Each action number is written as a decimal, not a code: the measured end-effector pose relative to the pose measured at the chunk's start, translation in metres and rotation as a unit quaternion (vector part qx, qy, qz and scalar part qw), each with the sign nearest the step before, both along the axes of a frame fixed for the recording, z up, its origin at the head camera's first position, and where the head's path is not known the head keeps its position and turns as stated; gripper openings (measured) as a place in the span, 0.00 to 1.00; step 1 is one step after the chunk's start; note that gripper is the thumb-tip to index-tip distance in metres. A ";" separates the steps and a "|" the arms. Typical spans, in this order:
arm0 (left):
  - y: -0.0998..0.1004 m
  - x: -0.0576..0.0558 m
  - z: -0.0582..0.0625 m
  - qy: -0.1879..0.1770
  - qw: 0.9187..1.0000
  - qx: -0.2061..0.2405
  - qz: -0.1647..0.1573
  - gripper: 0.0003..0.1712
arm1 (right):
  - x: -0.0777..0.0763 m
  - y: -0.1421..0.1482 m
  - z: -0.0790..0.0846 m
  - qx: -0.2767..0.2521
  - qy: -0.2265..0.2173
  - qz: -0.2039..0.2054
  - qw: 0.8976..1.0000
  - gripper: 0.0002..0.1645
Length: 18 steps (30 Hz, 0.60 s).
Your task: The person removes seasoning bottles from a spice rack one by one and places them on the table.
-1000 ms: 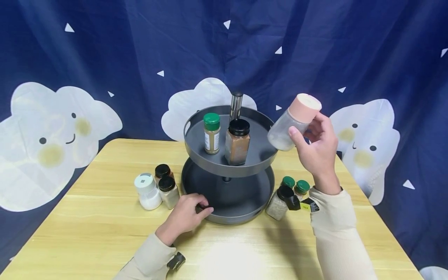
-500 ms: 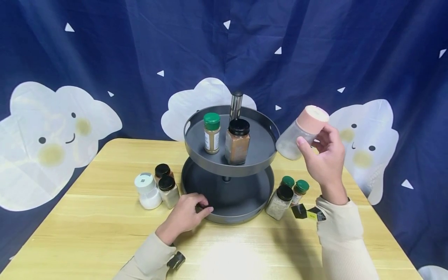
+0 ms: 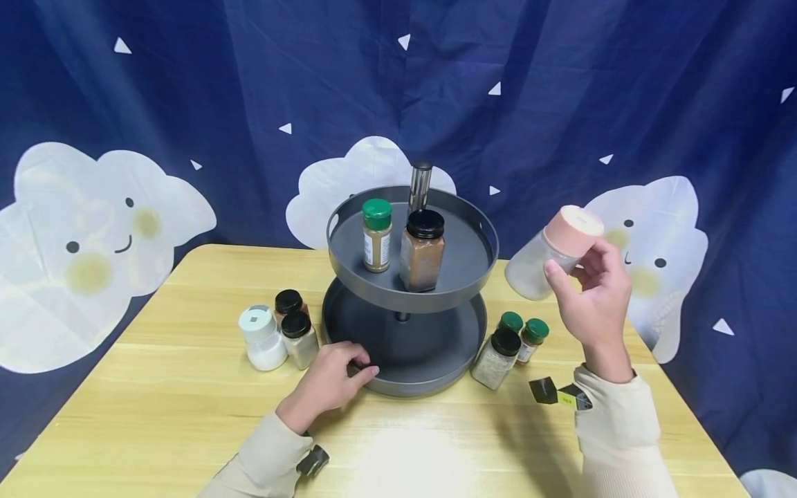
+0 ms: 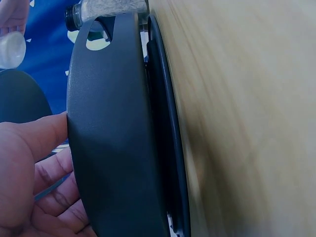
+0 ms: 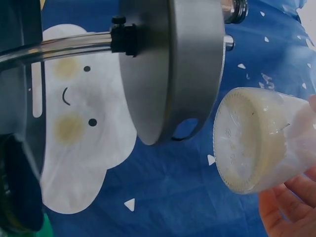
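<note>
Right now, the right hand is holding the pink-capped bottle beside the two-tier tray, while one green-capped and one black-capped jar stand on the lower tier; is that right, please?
Only one part is wrong: the head view shows the green-capped jar and the black-capped jar on the upper tier. The right hand does hold the pink-capped bottle.

left grip (image 4: pixel 19 173): thumb touching dark tray (image 4: pixel 108 123) rim | black-lidded jar (image 4: pixel 108 8) beyond tray | wooden table (image 4: pixel 247 123) alongside

The right hand (image 3: pixel 596 303) is raised, the left hand (image 3: pixel 330 379) low, fingers bent.
</note>
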<state>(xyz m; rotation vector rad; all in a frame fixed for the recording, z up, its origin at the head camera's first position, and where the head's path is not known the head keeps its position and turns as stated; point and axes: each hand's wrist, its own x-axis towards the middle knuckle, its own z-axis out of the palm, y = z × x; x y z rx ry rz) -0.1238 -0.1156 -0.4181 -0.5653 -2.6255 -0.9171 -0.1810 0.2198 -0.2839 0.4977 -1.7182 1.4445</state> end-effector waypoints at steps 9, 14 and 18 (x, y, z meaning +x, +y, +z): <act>0.000 0.000 -0.001 -0.001 1.000 -0.003 0.001 0.07 | 0.006 0.005 -0.012 0.017 -0.014 -0.021 1.000 0.28; 0.000 0.000 -0.002 0.002 1.000 -0.002 -0.001 0.08 | 0.008 0.007 -0.019 0.016 -0.022 -0.022 0.999 0.30; -0.001 0.000 -0.002 0.006 1.000 -0.002 -0.001 0.08 | 0.009 0.008 -0.022 0.026 -0.027 -0.018 0.999 0.32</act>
